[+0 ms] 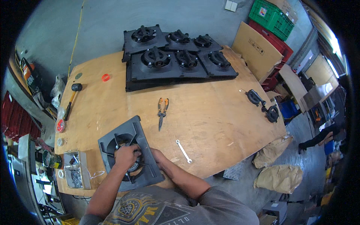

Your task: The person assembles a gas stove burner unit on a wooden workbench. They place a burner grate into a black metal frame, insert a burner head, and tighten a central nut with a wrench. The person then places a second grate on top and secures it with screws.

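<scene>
A black square stove panel point(147, 173) with a round burner and pan-support prongs lies at the table's near edge in front of me, turned at an angle. My left hand point(127, 156) reaches into its round middle with curled fingers; what they pinch there is hidden. At the panel's right edge is my right hand point(159, 157), its fingers out of sight behind or under that edge. Beyond the panel lie orange-and-black pliers point(162, 112), jaws toward me. A combination wrench point(183, 151) rests to the right of my right hand.
Several similar black burner panels point(172, 77) are stacked at the table's back. At left are a mallet point(71, 99), a red ring point(105, 77) and an open box of small metal parts point(77, 176). Black burner parts point(262, 105) lie at right. Another person's arm point(318, 138) shows far right.
</scene>
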